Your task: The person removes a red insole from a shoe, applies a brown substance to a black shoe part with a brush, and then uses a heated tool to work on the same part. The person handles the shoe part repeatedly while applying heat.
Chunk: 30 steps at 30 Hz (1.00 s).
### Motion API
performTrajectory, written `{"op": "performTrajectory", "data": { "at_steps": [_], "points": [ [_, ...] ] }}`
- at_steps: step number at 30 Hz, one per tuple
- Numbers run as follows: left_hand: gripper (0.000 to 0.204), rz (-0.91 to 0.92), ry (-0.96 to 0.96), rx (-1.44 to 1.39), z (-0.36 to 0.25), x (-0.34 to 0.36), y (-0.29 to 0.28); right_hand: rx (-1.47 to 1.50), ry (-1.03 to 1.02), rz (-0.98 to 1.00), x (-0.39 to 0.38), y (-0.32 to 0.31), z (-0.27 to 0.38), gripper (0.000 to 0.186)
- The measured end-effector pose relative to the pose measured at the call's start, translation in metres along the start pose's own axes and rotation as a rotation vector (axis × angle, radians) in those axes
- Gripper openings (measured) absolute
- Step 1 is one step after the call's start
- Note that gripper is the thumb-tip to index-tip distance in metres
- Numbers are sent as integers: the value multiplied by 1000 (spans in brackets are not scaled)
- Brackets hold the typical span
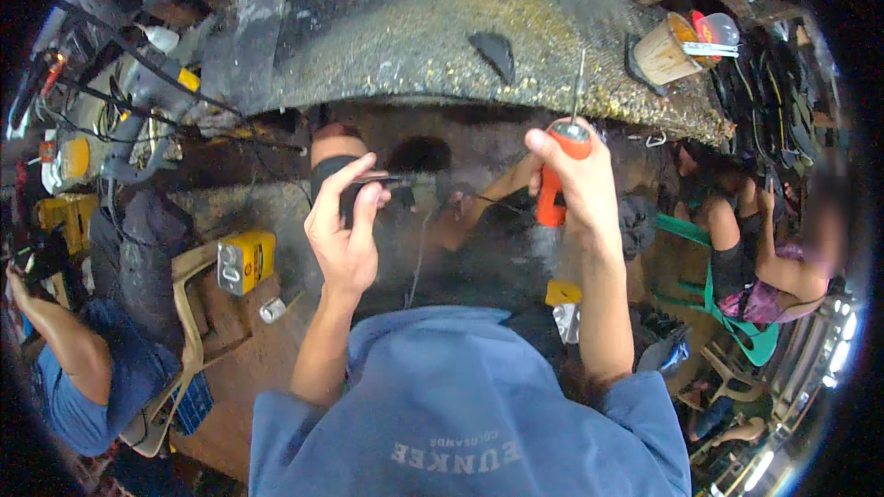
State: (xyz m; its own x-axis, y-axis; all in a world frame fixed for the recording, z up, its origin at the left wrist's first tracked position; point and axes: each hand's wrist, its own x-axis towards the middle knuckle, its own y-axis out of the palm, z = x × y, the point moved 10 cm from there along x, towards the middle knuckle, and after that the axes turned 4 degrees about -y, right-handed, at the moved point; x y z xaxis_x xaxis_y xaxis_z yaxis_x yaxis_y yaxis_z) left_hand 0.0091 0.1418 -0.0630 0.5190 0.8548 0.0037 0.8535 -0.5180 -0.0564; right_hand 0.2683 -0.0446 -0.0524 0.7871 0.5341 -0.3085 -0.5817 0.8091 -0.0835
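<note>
My right hand (578, 179) grips an orange-handled screwdriver (556, 186), its thin metal shaft pointing up toward the workbench edge. In front of me my left hand (343, 225) pinches a small dark part (387, 186) between thumb and fingers. A thin wire hangs down from that part. Both my forearms rise from my blue shirt at the lower edge. Below the hands lies a dark, shadowed space under the bench.
A dirty workbench (414, 37) strewn with yellow shavings spans the top, with a cup (665, 51) at its right. A yellow box (245, 260) sits lower left. One person in blue sits at left (92, 368); another sits on a green chair at right (746, 267).
</note>
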Motion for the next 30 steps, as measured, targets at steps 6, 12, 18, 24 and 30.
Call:
{"op": "performTrajectory", "data": {
  "at_steps": [6,12,18,24,30],
  "points": [
    [24,15,-212,-301,17,11,3,142,-190,59,65,-14,32,56],
    [33,-28,-69,-139,-18,42,1,245,-281,40,98,-15,32,60],
    [47,-54,581,534,-77,131,39,199,-274,47,97,-12,24,54],
    [65,139,607,907,-54,162,94,143,-273,78,96,-10,26,65],
    [60,69,659,1212,-66,141,127,153,-267,126,98,-11,22,68]
  ]
}}
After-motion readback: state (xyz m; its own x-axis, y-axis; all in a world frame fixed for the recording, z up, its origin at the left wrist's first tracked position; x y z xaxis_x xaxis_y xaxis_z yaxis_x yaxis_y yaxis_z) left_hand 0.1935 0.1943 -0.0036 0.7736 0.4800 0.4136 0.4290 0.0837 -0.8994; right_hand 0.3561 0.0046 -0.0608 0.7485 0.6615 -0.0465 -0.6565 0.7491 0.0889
